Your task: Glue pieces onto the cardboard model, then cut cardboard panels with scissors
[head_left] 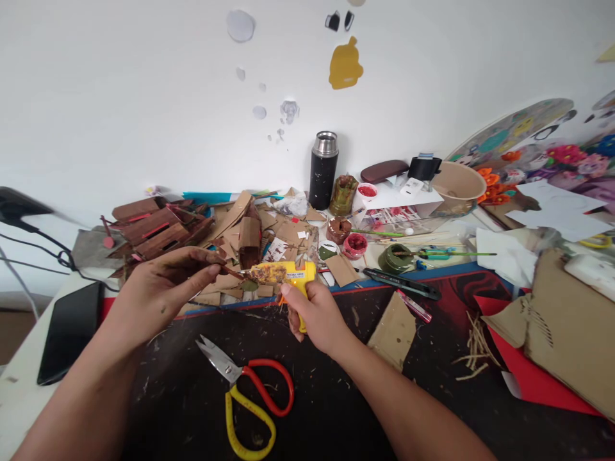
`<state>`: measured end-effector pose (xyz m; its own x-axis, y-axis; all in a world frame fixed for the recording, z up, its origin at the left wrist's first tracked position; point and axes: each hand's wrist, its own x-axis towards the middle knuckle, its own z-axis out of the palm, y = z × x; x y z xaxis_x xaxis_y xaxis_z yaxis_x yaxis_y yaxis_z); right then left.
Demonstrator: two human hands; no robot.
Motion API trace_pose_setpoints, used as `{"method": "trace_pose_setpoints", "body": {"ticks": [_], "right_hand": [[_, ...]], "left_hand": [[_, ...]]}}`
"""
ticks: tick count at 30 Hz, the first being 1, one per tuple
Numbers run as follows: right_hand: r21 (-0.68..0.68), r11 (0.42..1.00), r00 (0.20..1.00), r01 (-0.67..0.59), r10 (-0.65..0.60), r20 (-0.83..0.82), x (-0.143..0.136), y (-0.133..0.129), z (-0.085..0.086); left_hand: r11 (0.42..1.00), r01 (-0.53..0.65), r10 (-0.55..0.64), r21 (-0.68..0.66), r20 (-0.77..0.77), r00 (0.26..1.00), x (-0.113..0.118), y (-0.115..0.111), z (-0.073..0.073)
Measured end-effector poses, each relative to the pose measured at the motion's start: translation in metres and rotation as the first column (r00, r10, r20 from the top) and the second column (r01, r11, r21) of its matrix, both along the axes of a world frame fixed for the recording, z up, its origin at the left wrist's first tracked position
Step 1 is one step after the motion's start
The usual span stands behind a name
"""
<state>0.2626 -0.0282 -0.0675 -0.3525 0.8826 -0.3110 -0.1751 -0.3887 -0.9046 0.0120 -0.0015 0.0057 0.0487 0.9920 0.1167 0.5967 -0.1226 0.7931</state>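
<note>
My right hand [314, 310] is wrapped round the handle of a yellow hot glue gun [298, 275], its stained nozzle pointing left. Opposite it, my left hand [168, 285] pinches a small, thin brown strip [232, 271] between thumb and fingers. The strip's far end lies close to the nozzle tip; whether they touch I cannot tell. Below both hands, scissors [243, 374] with one red and one yellow handle lie spread on the dark mat. Behind the left hand stands a brown cardboard model [156, 230] with stacked pieces, beside a heap of cardboard scraps [283, 234].
A black flask [323, 173] stands against the wall, near paint jars [355, 246] and a beige bowl [456, 182]. A box cutter [401, 283] and a cardboard piece [393, 330] lie right of my hands. A black tablet-like slab [70, 333] rests at left.
</note>
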Motion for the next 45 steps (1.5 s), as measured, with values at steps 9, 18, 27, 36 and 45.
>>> {"method": "trace_pose_setpoints", "body": {"ticks": [9, 18, 27, 36, 45], "right_hand": [[-0.006, 1.000, 1.000, 0.004, -0.004, 0.001, 0.0000, -0.0011, 0.0031], [0.000, 1.000, 0.999, -0.006, 0.006, 0.040, 0.0004, -0.0034, 0.0026], [0.018, 1.000, 0.999, -0.001, 0.000, 0.051, -0.0005, -0.0045, 0.0018], [0.027, 1.000, 0.998, 0.002, -0.004, 0.061, -0.0009, -0.0062, -0.0006], [0.022, 1.000, 0.998, 0.006, -0.007, 0.056, -0.0009, -0.0065, -0.0007]], "left_hand": [[0.999, -0.012, 0.011, -0.044, -0.024, 1.000, 0.0002, -0.0002, -0.0001], [0.998, -0.039, 0.038, -0.056, -0.017, 0.999, 0.0036, -0.0001, 0.0007], [0.999, -0.018, 0.018, -0.043, -0.006, 1.000, 0.0033, 0.0005, 0.0021], [0.998, -0.020, 0.021, -0.064, 0.012, 1.000, 0.0031, -0.0009, 0.0006], [0.997, -0.025, 0.025, -0.069, 0.009, 1.000, 0.0034, -0.0005, 0.0008]]}}
